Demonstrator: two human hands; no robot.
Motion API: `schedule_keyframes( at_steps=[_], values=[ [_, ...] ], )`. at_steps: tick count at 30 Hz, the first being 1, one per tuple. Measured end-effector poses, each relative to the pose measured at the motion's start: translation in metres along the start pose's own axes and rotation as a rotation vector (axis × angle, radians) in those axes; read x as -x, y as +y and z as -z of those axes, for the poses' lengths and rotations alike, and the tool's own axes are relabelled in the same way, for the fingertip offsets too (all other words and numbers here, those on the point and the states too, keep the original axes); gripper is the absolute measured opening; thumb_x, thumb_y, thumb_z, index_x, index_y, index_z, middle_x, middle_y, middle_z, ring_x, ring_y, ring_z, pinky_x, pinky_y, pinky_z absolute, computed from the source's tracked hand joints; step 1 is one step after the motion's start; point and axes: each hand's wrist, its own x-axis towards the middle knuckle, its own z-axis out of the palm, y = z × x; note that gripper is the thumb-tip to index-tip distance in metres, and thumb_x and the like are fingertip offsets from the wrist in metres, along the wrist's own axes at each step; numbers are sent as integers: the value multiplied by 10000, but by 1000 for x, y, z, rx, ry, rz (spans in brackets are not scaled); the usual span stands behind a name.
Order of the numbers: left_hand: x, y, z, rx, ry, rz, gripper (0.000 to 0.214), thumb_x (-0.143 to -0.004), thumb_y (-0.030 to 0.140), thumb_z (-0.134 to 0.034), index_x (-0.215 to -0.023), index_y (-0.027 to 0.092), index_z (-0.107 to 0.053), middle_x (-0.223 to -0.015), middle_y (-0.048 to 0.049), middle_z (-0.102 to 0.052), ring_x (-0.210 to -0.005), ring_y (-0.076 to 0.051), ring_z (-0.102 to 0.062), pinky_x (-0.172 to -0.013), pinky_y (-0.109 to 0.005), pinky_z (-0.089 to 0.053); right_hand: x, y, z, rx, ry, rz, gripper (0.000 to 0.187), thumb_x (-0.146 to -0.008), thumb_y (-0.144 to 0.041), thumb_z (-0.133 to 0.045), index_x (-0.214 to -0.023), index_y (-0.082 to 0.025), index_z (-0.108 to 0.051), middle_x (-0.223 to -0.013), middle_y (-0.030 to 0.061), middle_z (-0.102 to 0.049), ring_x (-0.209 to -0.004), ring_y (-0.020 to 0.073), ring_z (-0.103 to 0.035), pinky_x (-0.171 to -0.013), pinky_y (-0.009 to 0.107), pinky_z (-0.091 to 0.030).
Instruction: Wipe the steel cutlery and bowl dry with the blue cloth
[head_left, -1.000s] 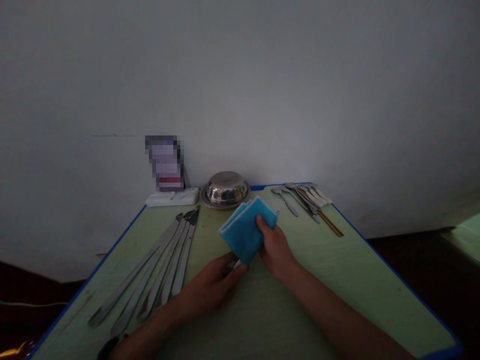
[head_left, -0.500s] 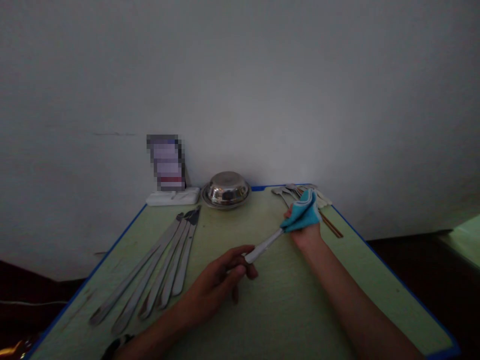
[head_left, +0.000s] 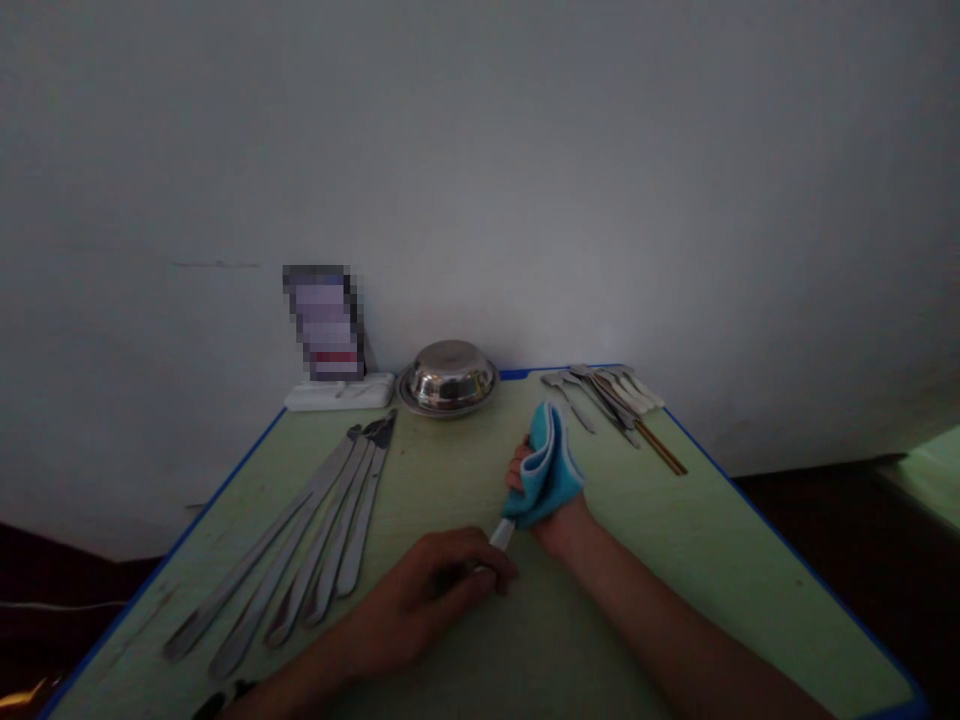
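A blue fabric cloth with white edging (head_left: pixel 559 488), folded and bunched, sits in the right hand (head_left: pixel 558 528) around a pale, slim utensil handle (head_left: pixel 502 534). The handle slants down leftward, its lower end between the left hand's (head_left: pixel 442 582) fingers.

Since half a second ago, the right hand (head_left: pixel 559 525) has shifted away from the table's (head_left: pixel 712 540) far right corner, nearer the left hand (head_left: pixel 442 580). Less bare handle (head_left: pixel 502 534) shows. The blue cloth (head_left: pixel 551 480), flat-folded one second ago, is bunched.
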Motion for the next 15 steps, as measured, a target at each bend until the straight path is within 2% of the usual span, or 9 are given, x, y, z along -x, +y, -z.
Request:
schedule_keyframes(
  at_steps=[3, 6, 10, 13, 15],
  values=[
    [1, 0, 6, 167, -105, 35, 267, -866, 328, -448, -936, 200, -672, -951, -46, -600, -852, -181, -542, -759, -273, -411, 4, 6, -1, -10, -83, -24, 203, -649, -362, -593, -575, -209, -482, -416, -83, -392, -345, 60, -321, -346, 179, -256],
    [-3, -7, 9, 382, -207, 87, 380, -884, 367, -371, -860, 139, -674, -803, -60, -591, -742, -179, -548, -675, -282, -418, 5, 5, -2, 3, -94, -18, 193, -657, -373, -587, -593, -212, -500, -420, -76, -411, -349, 70, -349, -352, 189, -293],
    [-8, -19, 6, 471, -136, 67, 468, -892, 424, -322, -678, 118, -604, -591, -20, -509, -569, -131, -492, -581, -256, -376, 1, -14, -4, 25, 17, 128, 172, -707, -358, -566, -649, -206, -514, -482, -62, -496, -399, 82, -439, -404, 200, -371],
    [-6, -18, 4, 413, -101, 52, 425, -879, 433, -363, -686, 120, -577, -591, -5, -482, -556, -119, -466, -553, -242, -359, -2, -39, -6, 2, 85, 248, 234, -793, -362, -466, -628, -199, -497, -485, -54, -496, -393, 78, -429, -406, 198, -355],
    [-4, -15, 2, 348, -117, 62, 402, -868, 443, -386, -697, 125, -563, -593, 0, -474, -554, -119, -462, -542, -239, -354, -3, -55, -6, -34, 47, 264, 284, -826, -372, -407, -614, -202, -486, -448, -65, -436, -368, 74, -385, -391, 195, -320]
  ],
)
